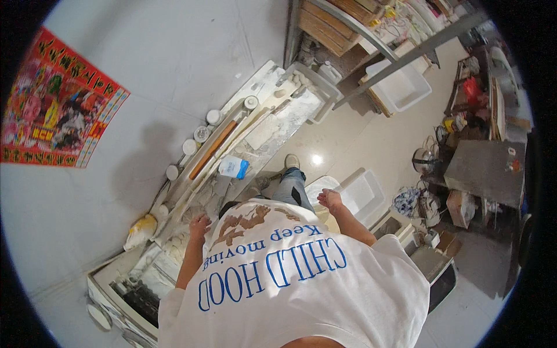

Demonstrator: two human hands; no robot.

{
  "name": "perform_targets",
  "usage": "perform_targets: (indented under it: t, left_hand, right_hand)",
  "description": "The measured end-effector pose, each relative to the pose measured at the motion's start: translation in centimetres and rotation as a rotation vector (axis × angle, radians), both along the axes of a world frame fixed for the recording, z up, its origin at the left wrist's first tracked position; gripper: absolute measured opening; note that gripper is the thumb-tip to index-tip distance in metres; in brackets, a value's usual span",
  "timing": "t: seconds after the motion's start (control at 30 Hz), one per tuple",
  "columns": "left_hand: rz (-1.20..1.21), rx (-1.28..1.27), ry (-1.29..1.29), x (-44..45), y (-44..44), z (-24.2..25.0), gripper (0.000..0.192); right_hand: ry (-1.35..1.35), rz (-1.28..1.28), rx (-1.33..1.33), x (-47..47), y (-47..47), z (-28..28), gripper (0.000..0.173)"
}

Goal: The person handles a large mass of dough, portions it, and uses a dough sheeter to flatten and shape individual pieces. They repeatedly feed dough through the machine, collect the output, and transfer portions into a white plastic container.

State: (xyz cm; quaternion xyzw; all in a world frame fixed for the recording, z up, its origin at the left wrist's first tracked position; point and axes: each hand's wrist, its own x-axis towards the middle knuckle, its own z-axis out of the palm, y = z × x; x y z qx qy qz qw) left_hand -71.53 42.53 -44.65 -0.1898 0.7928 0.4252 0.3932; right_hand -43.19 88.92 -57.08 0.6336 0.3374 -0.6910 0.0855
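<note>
My left hand (pixel 200 226) hangs at my left side, near the floury workbench, with its fingers loosely bent; nothing shows in it. On the other side my right hand (pixel 330 199) is held beside my thigh, fingers curled, in front of a white plastic tub (pixel 370 191). I see no object in it. A white and blue packet (pixel 233 167) lies on the workbench (pixel 261 154), close to its front edge. Behind the packet a wooden rolling pin (pixel 213 150) rests lengthwise. Pale dough pieces (pixel 301 80) lie at the bench's far end, by a clear plastic bin (pixel 328 98).
Several white-lidded jars (pixel 189 147) line the wall behind the bench. A yellow and white bag (pixel 142 230) stands at its near end. Another white tub (pixel 402 85) sits beyond a metal frame. Cluttered shelves and a grey metal-topped table (pixel 485 172) stand at the right.
</note>
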Motion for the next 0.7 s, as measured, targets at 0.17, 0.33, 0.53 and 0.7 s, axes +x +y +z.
perform_targets:
  t: [0.17,0.33,0.53,0.7]
  left_hand:
    - [0.284,0.079,-0.009,2.9,-0.4,1.5,0.041]
    - [0.422,0.118,-0.035,6.0,-0.7,1.4,0.042]
    - [0.581,0.197,-0.099,8.8,-0.2,0.5,0.042]
    - [0.598,0.171,-0.113,9.2,1.3,0.6,0.043]
  right_hand:
    - [0.025,0.114,-0.012,-1.5,1.9,-0.7,0.036]
    - [-0.002,0.207,0.000,-2.4,3.6,-0.3,0.035]
    - [-0.008,0.266,-0.003,-2.4,5.4,-0.3,0.035]
    - [-0.027,0.301,-0.009,-2.9,6.3,0.6,0.034]
